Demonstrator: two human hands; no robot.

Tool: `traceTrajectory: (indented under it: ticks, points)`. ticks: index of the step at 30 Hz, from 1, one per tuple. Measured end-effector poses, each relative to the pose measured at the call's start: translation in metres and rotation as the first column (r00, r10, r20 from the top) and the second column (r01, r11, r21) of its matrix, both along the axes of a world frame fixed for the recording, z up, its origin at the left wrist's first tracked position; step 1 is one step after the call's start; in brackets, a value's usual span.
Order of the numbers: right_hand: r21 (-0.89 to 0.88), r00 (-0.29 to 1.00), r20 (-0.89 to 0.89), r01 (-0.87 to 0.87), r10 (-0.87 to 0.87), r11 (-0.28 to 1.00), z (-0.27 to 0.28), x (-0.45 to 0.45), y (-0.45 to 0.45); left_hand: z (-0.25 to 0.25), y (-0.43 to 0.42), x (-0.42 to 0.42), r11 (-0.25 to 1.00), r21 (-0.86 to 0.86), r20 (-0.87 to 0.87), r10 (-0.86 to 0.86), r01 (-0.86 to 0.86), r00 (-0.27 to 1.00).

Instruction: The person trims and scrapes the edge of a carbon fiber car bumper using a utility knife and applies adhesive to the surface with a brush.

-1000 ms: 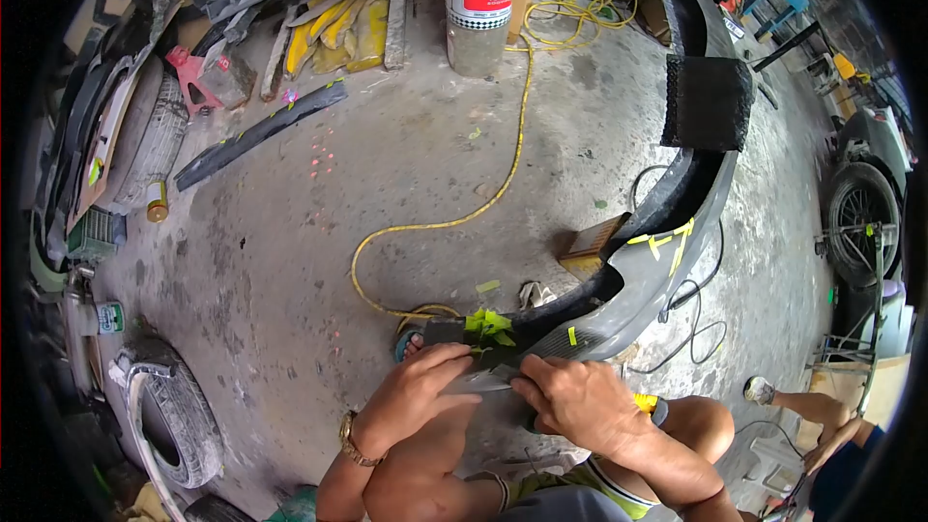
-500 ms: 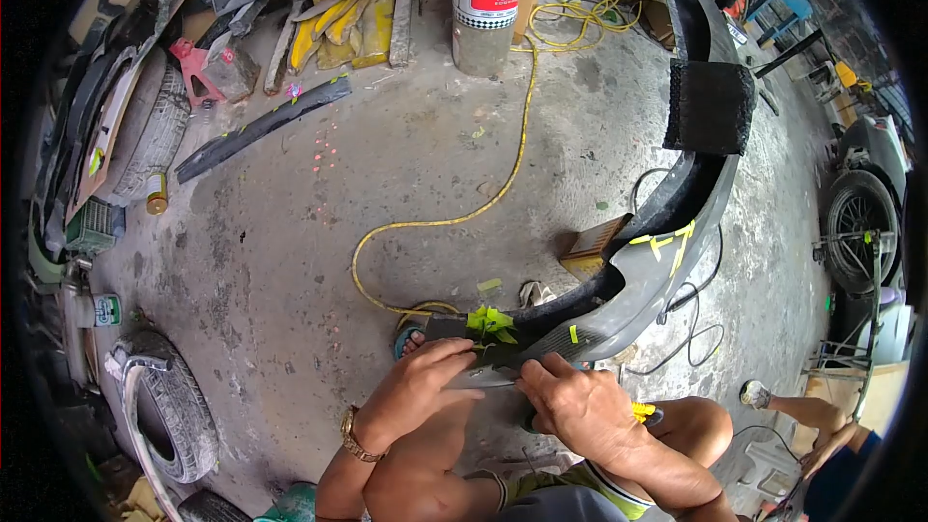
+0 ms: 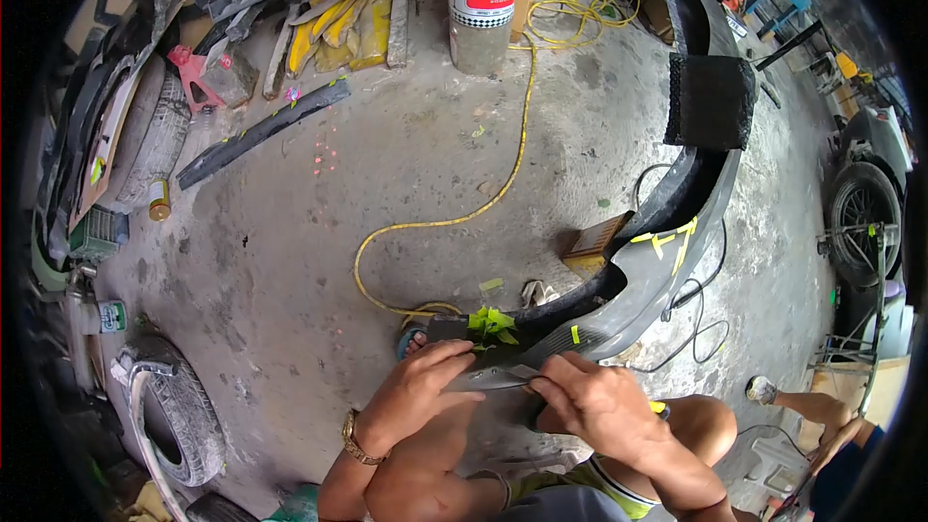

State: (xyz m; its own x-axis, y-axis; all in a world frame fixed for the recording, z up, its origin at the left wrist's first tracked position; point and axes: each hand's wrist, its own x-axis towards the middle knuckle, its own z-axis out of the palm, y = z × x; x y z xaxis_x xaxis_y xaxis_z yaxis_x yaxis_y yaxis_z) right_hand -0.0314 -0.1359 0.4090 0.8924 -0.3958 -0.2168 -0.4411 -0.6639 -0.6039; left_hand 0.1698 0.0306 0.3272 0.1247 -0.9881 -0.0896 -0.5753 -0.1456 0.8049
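Observation:
A long, curved dark grey car bumper (image 3: 633,300) runs from the upper right down to its near end in front of me. My left hand (image 3: 425,379) grips that end, fingers over the top and thumb below. Yellow-green tape (image 3: 492,326) is bunched just above those fingers. My right hand (image 3: 599,401) is closed round a yellow-handled tool (image 3: 659,409), mostly hidden in the palm. A thin, flat grey tip reaches from its fingers to the bumper's edge; the tool's exact kind is hidden.
A yellow hose (image 3: 445,220) winds over the concrete floor beside a small box (image 3: 594,242). A large can (image 3: 483,10) stands at the back. A dark block (image 3: 710,101) lies across the bumper. Tyres (image 3: 179,420) are at left; another person's leg (image 3: 812,403) shows at right.
My right hand has shifted slightly right, and the grey tip now shows beyond its fingers. The left hand keeps its hold on the bumper.

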Motion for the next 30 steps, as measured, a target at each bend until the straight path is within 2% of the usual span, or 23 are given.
traceTrajectory:
  ticks: [1,4,7,9,11,13,15,19,23,24,27,30]
  points:
    - [0.005,1.0,0.006,0.007,-0.007,1.0,0.006,-0.005,-0.006,0.0,-0.001,-0.001,1.0,0.005,0.014,0.017,-0.017,1.0]
    - [0.18,0.999,0.046,0.019,-0.028,0.984,0.02,-0.033,-0.027,-0.001,0.0,-0.003,0.999,0.015,0.039,0.041,-0.041,0.998]
    - [0.207,0.998,-0.002,0.057,-0.058,0.977,0.051,-0.065,-0.055,0.0,-0.001,-0.004,0.998,0.021,0.069,0.057,-0.059,0.996]
    - [0.173,0.981,0.087,0.158,-0.175,0.972,0.063,-0.09,-0.071,0.003,-0.002,-0.006,0.997,0.037,0.098,0.061,-0.065,0.993]
    - [0.062,0.948,0.15,0.274,-0.28,0.96,0.062,-0.119,-0.087,0.004,-0.003,-0.008,0.991,0.083,0.118,0.09,-0.101,0.989]
    - [0.128,0.855,0.091,0.498,-0.51,0.858,0.06,-0.144,-0.094,0.006,-0.005,-0.009,0.987,0.123,0.143,0.087,-0.105,0.986]
    - [0.237,0.754,0.063,0.625,-0.653,0.744,0.039,-0.173,-0.103,0.008,-0.006,-0.009,0.98,0.166,0.171,0.079,-0.107,0.982]
    - [0.478,0.585,0.065,0.693,-0.809,0.54,-0.053,-0.25,-0.103,0.009,-0.009,-0.012,0.97,0.204,0.209,0.089,-0.132,0.974]
    - [0.567,0.407,-0.051,0.763,-0.912,0.31,-0.14,-0.3,-0.078,0.008,-0.007,-0.011,0.966,0.218,0.263,0.075,-0.135,0.962]
    - [0.568,0.418,-0.055,0.76,-0.907,0.316,-0.159,-0.309,-0.072,0.009,-0.008,-0.011,0.964,0.228,0.274,0.071,-0.136,0.959]
    - [0.408,0.461,-0.18,0.839,-0.869,0.36,-0.192,-0.323,-0.059,0.01,-0.01,-0.012,0.954,0.259,0.225,0.092,-0.15,0.97]
    - [0.4,0.472,-0.213,0.841,-0.855,0.365,-0.211,-0.327,-0.052,0.012,-0.012,-0.011,0.954,0.264,0.213,0.087,-0.143,0.973]
